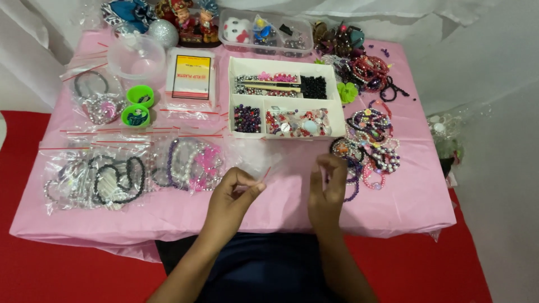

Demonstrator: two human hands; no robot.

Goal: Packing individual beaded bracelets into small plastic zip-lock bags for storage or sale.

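My left hand [233, 196] hovers over the front of the pink cloth-covered table [393, 207], fingers pinched on the red-edged corner of a clear plastic bag [255, 160]. My right hand [327, 188] is raised beside it, fingertips pinched together; whether it holds a thread or anything else is too small to tell. Just right of it lies a heap of beaded bracelets [370, 146]. Behind both hands stands a white divided box [286, 104] with beads in its compartments.
Clear bags with bracelets [123, 174] lie at the front left. Two green cups [137, 106], a clear round lid [137, 56] and a pack of bags [191, 76] sit at the back left. A clear tub [266, 31] and figurines are at the back. Red floor surrounds the table.
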